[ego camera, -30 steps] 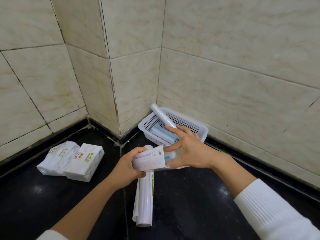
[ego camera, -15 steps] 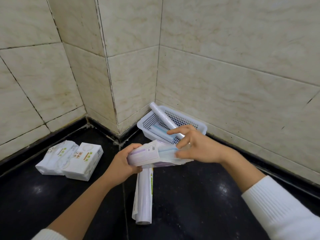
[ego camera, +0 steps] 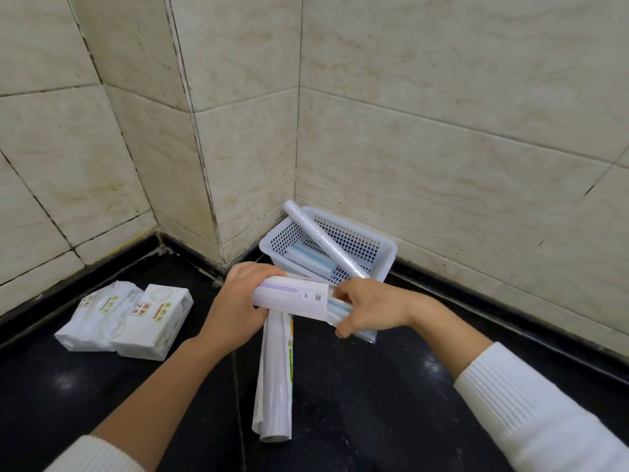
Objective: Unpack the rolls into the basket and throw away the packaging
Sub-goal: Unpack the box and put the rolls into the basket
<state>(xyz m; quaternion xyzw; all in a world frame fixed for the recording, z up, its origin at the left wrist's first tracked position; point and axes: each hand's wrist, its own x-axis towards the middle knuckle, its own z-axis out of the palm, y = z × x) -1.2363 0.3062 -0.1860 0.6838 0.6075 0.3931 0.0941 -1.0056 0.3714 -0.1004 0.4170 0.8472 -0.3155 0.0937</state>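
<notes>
A white pack of rolls (ego camera: 292, 298) with a purple stripe and a QR code is held level in front of me. My left hand (ego camera: 236, 308) grips its left end. My right hand (ego camera: 366, 310) is closed on its open right end, where pale blue rolls (ego camera: 337, 310) show through clear wrap. Behind them, a white perforated basket (ego camera: 384, 252) stands in the tiled corner. Blue rolls (ego camera: 311, 258) lie inside it, and a long clear roll (ego camera: 323, 240) leans across its rim. A long wrapped white roll (ego camera: 275, 379) lies on the black floor below my hands.
Two white tissue packs (ego camera: 126, 320) lie on the black floor to the left. Beige tiled walls (ego camera: 442, 148) close off the corner behind the basket, with a black skirting strip (ego camera: 510, 308) along their base.
My right hand has shifted from pinching the pack's open end with fingers spread to closing round it. The pack has turned more level.
</notes>
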